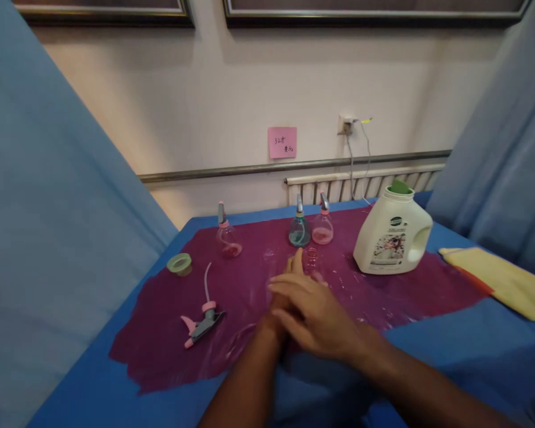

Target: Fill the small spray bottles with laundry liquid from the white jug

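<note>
My right hand (pixel 316 315) lies flat over my left hand (pixel 294 266) at the middle of a purple mat (pixel 160 333), its fingers stretched out to the left and holding nothing. Most of my left hand is hidden beneath it; one finger points straight out toward the wall. Just beyond that finger stands a small clear bottle (pixel 312 259) with no top. A detached pink and grey spray head (pixel 203 324) with its tube lies on the mat to the left of my hands.
Three small spray bottles stand at the back: a pink-tinted spray bottle (pixel 227 238), a teal bottle (pixel 299 230) and a pink bottle (pixel 323 229). A white detergent jug (pixel 392 238) stands right, a green cap (pixel 179 263) left, a yellow cloth (pixel 503 279) far right. Blue fabric covers the table (pixel 450 351).
</note>
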Demonstrator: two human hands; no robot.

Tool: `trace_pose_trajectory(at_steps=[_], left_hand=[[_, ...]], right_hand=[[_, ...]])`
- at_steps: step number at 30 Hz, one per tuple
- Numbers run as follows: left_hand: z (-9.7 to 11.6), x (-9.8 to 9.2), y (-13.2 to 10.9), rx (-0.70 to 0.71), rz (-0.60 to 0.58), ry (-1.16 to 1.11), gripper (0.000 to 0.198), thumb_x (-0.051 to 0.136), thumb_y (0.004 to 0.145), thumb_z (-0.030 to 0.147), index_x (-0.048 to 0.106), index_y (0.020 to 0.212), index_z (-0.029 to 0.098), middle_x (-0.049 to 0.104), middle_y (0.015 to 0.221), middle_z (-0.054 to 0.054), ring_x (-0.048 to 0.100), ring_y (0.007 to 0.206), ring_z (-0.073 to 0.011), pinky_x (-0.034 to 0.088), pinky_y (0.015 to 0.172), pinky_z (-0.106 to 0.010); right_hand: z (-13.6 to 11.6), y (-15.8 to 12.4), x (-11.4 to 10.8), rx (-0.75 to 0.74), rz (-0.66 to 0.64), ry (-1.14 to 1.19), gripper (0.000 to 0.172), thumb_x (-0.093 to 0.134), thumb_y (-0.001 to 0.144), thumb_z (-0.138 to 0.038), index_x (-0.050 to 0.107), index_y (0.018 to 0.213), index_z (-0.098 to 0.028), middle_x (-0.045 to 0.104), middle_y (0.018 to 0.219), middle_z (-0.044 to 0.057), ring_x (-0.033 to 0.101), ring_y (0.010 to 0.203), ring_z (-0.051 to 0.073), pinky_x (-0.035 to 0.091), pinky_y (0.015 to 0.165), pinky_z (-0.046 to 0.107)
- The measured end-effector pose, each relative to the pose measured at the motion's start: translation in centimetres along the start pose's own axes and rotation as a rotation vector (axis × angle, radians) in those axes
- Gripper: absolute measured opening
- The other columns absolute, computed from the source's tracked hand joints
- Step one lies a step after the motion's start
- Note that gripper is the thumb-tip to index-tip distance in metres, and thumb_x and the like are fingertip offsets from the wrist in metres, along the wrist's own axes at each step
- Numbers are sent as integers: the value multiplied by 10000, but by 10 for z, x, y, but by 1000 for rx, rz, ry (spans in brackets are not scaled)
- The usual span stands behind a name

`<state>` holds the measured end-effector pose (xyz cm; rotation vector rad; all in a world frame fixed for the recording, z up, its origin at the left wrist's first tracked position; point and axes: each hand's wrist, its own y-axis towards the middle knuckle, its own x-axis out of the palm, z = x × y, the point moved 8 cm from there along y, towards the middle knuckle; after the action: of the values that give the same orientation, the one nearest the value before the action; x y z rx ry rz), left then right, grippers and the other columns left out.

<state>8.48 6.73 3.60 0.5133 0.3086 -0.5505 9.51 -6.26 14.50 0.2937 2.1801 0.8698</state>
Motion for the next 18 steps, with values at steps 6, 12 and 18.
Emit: trace_pose_trajectory(at_steps=[6, 12, 18], left_hand=[[18, -4, 7, -67, -102, 124, 992, 921, 815, 415, 476, 1681, 220, 552, 1713, -222, 527, 1607, -482, 399, 1354, -664], [34, -8, 9, -231, -131, 236, 930, 899, 880, 395, 453, 1678, 222, 642, 1630, -209, 639, 1503, -418, 484, 1283, -575], [38, -7, 9, -211, -150, 226, 929, 888, 892, 369, 438, 1687, 200, 606, 1671, -221, 584, 1574, -402, 446, 1329, -568]], right_hand=[[84, -104, -112, 321, 324, -187, 305, 694, 1102, -348, 732, 1400, -294, 814, 1368, 118, 810, 1165, 297, 687, 1028, 507], [150, -162, -231, 637, 720, -364, 503, 776, 1007, -536, 728, 1424, -258, 813, 1340, 132, 810, 1107, 313, 642, 1091, 564], [236, -162, -273, 718, 806, -275, 666, 779, 884, -573, 629, 1453, -260, 736, 1519, 198, 729, 1391, 375, 627, 1118, 570]])
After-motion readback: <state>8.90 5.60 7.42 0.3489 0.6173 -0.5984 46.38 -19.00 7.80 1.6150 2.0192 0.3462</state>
